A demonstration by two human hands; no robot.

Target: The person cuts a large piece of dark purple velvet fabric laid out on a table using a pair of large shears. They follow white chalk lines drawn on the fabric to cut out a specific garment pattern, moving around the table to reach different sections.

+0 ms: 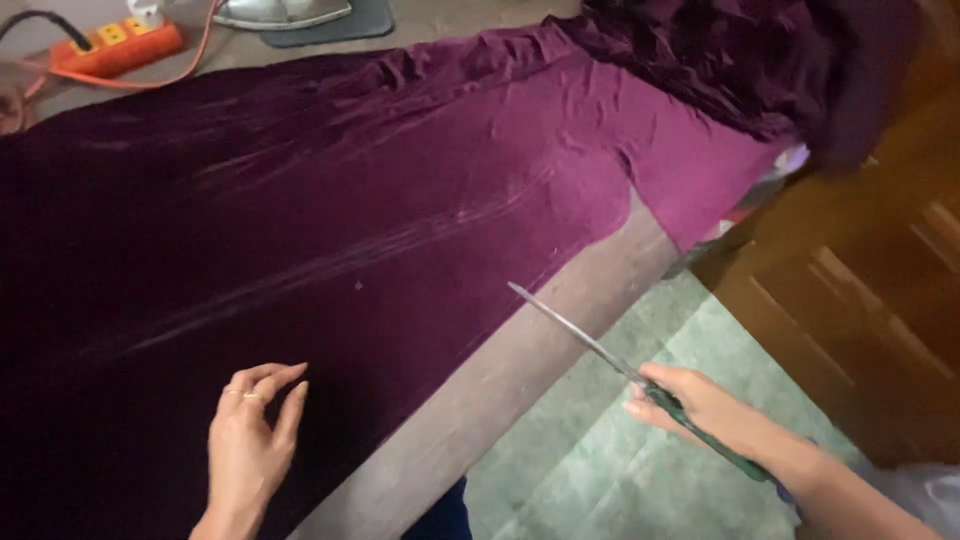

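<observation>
Velvet cloth: a wide sheet of deep purple velvet fabric (330,230) lay spread over most of the grey-brown worktable (520,370), running from nine o'clock up to one o'clock, where it bunched into dark folds; faint pale lines crossed its nap on a slant.
Left hand: the left hand (250,440) rested at seven o'clock on the velvet, fingers loosely curled and grasping nothing, fingertips touching the pile, apparently to keep the cloth flat near its cut edge.
Right hand: the right hand (700,405) sat at five o'clock, off the table edge and over the floor, fingers clenched around the dark green handles of a pair of long steel scissors (580,335).
Scissors: the blades looked closed into one thin line, tip aimed toward ten o'clock and hanging just over the bare strip of table, close beside the fabric's edge but not touching it; that angle lined the blades up with the slanted edge.
Surroundings: an orange power strip (115,45) with its cable lay at eleven o'clock, and a metal flat iron (285,12) on a grey mat sat at twelve o'clock, both well apart from the hands.
Floor: pale green flooring (620,450) showed at five o'clock, with a brown wooden panelled door (860,290) at three o'clock.
In the way: nothing lay between blades and cloth.
</observation>
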